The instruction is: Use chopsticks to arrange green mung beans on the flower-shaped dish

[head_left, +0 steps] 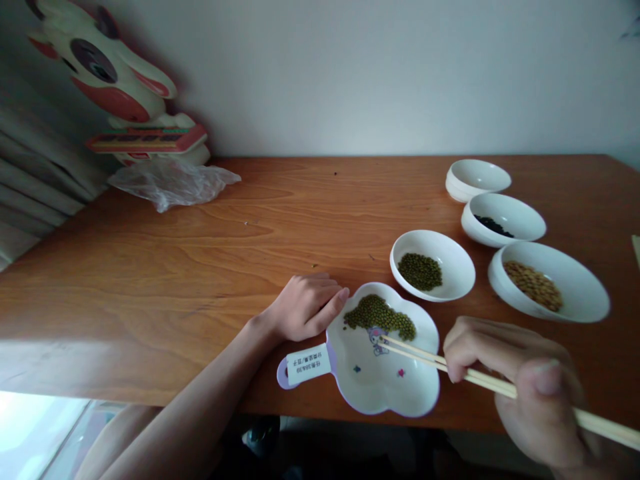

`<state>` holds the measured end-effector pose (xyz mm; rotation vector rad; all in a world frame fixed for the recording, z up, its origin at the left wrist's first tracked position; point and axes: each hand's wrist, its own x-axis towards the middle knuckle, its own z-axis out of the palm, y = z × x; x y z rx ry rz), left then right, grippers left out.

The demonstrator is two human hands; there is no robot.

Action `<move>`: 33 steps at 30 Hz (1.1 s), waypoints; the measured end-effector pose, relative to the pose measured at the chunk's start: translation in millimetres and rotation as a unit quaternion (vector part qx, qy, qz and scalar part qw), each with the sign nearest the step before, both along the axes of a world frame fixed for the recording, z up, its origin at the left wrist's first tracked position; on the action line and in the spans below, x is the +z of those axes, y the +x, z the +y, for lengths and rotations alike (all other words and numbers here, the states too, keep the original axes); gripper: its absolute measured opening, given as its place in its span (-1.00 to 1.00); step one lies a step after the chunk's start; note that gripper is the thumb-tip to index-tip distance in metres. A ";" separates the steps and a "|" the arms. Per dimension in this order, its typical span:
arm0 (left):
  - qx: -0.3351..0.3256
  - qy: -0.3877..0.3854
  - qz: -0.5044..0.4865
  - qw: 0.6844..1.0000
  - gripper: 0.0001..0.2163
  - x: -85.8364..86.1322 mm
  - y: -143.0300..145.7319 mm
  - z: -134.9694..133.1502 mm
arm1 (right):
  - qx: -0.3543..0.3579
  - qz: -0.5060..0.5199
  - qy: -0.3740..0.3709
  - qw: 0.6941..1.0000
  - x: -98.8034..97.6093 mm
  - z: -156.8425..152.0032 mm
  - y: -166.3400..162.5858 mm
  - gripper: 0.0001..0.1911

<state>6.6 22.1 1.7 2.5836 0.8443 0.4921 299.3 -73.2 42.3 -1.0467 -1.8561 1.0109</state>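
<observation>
A white flower-shaped dish [395, 393] with a labelled handle [306, 364] lies at the table's near edge, with a heap of green beans [379, 315] in its far half. My left hand [306, 305] rests on the table with fingers together, touching the dish's left rim. My right hand [525, 390] grips a pair of wooden chopsticks [480, 380], whose tips are over the dish just below the beans. I cannot see a bean between the tips.
Behind the dish stand a white bowl of green beans [453, 275], a bowl of tan beans [575, 287], a bowl with black beans [515, 215] and an empty stacked bowl [477, 175]. A crumpled plastic bag [170, 183] and a cartoon figure [120, 87] sit far left.
</observation>
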 end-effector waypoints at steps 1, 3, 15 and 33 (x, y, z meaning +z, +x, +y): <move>0.000 -0.002 0.001 1.000 -0.62 0.2 0.1 0.1 | 0.002 0.000 0.004 1.000 0.0 -0.1 -0.2 -0.33; 0.000 -0.003 0.001 1.000 -0.62 0.6 0.3 0.3 | 0.001 -0.003 0.013 1.000 0.0 -0.1 -0.7 -0.33; 0.002 0.002 0.004 1.000 -0.62 -1.4 -0.5 0.7 | -0.012 0.010 0.003 1.000 -3.5 2.9 -8.4 -0.29; 0.004 -0.021 0.005 1.000 -0.64 1.7 0.5 -0.2 | -0.054 0.064 0.021 0.996 -8.0 6.7 -15.7 -0.37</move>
